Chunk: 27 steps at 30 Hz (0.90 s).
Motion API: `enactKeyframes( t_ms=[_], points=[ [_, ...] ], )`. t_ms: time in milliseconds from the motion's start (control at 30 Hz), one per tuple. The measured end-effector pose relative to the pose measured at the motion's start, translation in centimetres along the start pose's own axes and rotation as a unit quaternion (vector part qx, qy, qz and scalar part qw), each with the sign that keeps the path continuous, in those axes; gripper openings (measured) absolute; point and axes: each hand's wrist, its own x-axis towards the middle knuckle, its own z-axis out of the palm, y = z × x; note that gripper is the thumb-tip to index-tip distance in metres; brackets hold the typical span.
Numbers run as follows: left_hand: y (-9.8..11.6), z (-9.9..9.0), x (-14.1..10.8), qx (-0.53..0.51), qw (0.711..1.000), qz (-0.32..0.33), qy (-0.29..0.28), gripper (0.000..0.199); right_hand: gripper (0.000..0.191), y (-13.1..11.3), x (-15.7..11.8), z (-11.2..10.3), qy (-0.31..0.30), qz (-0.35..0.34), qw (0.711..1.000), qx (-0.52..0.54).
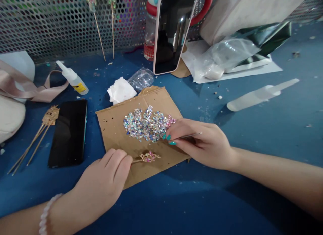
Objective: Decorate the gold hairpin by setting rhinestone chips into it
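Two hands, one held ornament, two phones

Shows as a blue tabletop — bears a cardboard sheet mid-view, a flat black phone and gold ornamented sticks at left, a translucent bottle at right.

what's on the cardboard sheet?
A heap of glittery bits on the cardboard sheet; the left hand holds a decorated stick over it. Whatever lies beneath the heap and right hand is hidden.
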Motion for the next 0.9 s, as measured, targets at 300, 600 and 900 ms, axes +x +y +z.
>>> enactKeyframes(
  t_ms=[300,600,900],
  points=[
    [-0.09,0.05,0.1,0.011,1.0,0.013,0.006,0.025,0.018,0.02,0.09,-0.08,-0.009,-0.012,1.0,0.007],
    [0.01,0.01,-0.04,0.01,1.0,0.009,-0.014,0.028,0.015,0.19,-0.08,-0.05,-0.011,-0.032,0.999,0.014],
    [-0.19,-0.03,-0.03,-0.004,1.0,0.016,-0.014,0.027,0.015,0.1,0.22,-0.34,-0.039,-0.066,0.997,0.02]
  ],
)
